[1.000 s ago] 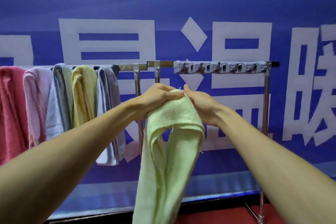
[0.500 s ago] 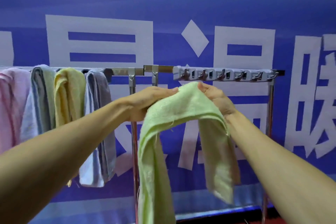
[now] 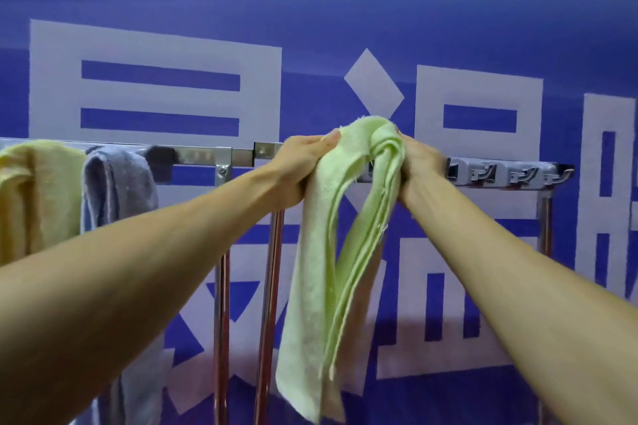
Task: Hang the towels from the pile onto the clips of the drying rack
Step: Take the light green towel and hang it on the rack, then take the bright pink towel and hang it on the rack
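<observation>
While both arms reach toward the drying rack (image 3: 207, 155), I see my left grip (image 3: 300, 166) pinching the pale green towel (image 3: 321, 269) by its top edge and my right grip (image 3: 419, 162) clenched round its bunched folds, in front of the clip strip (image 3: 500, 174).

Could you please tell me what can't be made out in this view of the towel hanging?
Head view only.
- Left end of the clips: hidden by the green towel, left hand and right hand; whether the towel is clipped cannot be told.
- Yellow towel: cut off by the left edge.
- Rack feet: below the bottom edge.
</observation>
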Demonstrator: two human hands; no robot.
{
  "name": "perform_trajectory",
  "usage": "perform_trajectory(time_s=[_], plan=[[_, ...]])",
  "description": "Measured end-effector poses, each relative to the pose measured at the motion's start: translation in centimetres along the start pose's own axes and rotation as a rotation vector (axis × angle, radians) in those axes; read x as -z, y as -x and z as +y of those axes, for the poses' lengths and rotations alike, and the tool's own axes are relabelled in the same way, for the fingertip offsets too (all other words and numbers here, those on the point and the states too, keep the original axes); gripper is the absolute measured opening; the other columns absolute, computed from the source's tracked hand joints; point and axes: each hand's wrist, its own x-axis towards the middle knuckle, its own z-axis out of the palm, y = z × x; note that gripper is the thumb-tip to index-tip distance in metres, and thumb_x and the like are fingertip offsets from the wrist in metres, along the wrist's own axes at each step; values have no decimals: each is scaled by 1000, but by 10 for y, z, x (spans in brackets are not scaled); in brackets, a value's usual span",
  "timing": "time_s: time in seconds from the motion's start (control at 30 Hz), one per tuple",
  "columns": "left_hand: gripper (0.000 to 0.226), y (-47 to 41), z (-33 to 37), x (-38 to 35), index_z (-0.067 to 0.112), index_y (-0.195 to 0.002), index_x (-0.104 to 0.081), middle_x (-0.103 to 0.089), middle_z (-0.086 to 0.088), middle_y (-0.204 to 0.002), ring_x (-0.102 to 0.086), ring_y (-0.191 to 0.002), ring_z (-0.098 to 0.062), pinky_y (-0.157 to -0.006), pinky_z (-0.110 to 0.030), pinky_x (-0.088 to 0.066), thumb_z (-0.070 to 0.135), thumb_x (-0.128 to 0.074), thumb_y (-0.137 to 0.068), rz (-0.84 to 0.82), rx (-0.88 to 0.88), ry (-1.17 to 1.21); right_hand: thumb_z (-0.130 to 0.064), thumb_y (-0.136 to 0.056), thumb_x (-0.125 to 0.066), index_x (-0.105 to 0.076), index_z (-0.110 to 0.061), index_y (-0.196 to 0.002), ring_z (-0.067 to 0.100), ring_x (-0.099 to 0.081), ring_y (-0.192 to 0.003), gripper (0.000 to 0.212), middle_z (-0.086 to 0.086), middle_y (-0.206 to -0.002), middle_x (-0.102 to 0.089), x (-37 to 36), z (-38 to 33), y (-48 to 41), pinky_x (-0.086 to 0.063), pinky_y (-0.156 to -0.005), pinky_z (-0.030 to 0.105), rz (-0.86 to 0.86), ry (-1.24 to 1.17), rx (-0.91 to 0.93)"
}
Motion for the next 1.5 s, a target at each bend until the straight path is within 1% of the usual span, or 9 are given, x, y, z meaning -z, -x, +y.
perform_trajectory(time_s=[0.3, 0.47, 0.67, 0.87, 1.0, 1.1, 1.2, 1.33, 1.5], plan=[[29, -46, -50, 5, 8, -72, -57, -57, -7, -58, -52, -50, -18, -50, -25, -45, 30, -63, -91, 251, 16, -180, -47, -78, -74, -60, -8, -50, 21, -48, -61, 50, 3, -52, -49, 40, 44, -46, -39, -54, 29, 194, 1017, 380], [21, -36, -65, 4, 15, -83, -62, -64, -2, -70, -58, -64, -15, -61, -28, -47, 33, -57, -94, 154, 42, -86, -27, -83, -67, -77, -17, -79, 21, -65, -87, 15, 11, -89, -75, 49, 62, -40, -56, -77, 36, 195, 1042, 293], [19, -23, -54, -7, 10, -79, -60, -63, -7, -74, -59, -71, -22, -69, -36, -51, 19, -57, -95, 169, 53, -171, -24, -86, -66, -76, -17, -101, 27, -62, -99, 19, 10, -106, -70, 49, 64, -30, -54, -81, 31, 215, 1036, 221], [22, 14, -57, -6, 10, -78, -58, -59, -6, -76, -54, -71, -18, -68, -27, -44, 18, -48, -97, 90, 163, -275, -12, -87, -57, -76, -14, -93, 27, -62, -90, 20, 10, -103, -68, 44, 57, -11, -52, -72, 29, 174, 1143, 129], [15, 49, -57, -2, 19, -78, -47, -40, -5, -82, -36, -83, -19, -78, -33, -36, 13, -44, -91, 230, 151, -267, 0, -78, -46, -60, -11, -61, 33, -46, -75, 25, 9, -70, -54, 56, 47, 20, -42, -59, 30, 208, 1257, 126], [20, 86, -52, -2, 13, -100, -60, -52, -4, -85, -51, -78, -19, -75, -30, -45, 5, -43, -93, 292, 116, -189, 2, -78, -47, -70, 4, -85, 39, -57, -98, 24, 20, -94, -69, 66, 40, 48, -53, -74, 43, 198, 1359, 231], [16, 130, -53, -5, 7, -101, -59, -54, -4, -81, -57, -63, -16, -61, -25, -45, 6, -45, -94, 195, 139, -187, -2, -80, -48, -71, -7, -88, 27, -60, -105, 25, 7, -101, -70, 78, 40, 78, -55, -85, 43, 81, 1412, 253], [16, 188, -82, -2, 10, -95, -64, -61, -2, -85, -61, -70, -21, -69, -30, -44, 23, -54, -92, 41, 258, -375, -1, -85, -52, -71, -5, -84, 17, -59, -66, 19, 8, -84, -67, 100, 57, 126, -55, -62, 30, -226, 1463, -60], [15, 259, -162, 6, 8, -89, -65, -62, -8, -88, -58, -69, -18, -71, -29, -44, 18, -54, -92, -4, 457, -395, -8, -89, -57, -66, -11, -79, 17, -59, -68, 14, 8, -82, -65, 159, 127, 176, -52, -54, 24, -473, 1633, -328]])
